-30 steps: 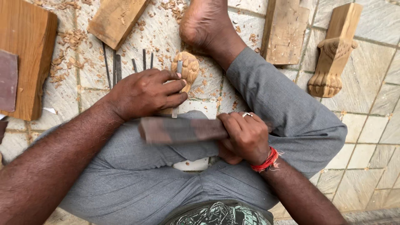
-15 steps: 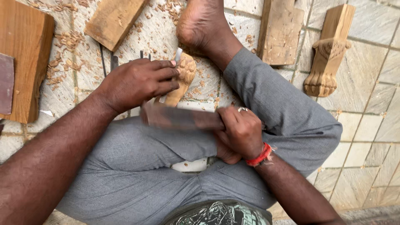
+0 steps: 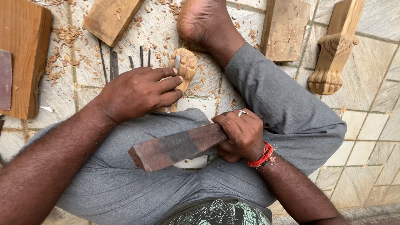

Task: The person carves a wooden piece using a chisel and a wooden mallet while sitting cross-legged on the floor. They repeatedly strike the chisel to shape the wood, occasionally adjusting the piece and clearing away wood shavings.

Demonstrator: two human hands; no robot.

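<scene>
I sit cross-legged on a tiled floor. My left hand (image 3: 139, 92) grips a metal chisel (image 3: 176, 62) and holds its tip against a small carved wooden piece (image 3: 186, 66) that lies on the floor near my bare foot (image 3: 202, 21). In my right hand (image 3: 241, 134) is a dark rectangular wooden mallet block (image 3: 175, 146), held over my lap and pointing left. A ring and a red thread band show on that hand and wrist.
Several thin chisels (image 3: 112, 62) lie on the tiles among wood chips. Wooden blocks (image 3: 110, 16) (image 3: 285, 27) rest at the top, a big plank (image 3: 23, 54) at left. A carved wooden leg (image 3: 333, 50) lies at upper right.
The mallet block has swung down and back from the chisel toward my lap. My left hand stays on the chisel at the carved piece.
</scene>
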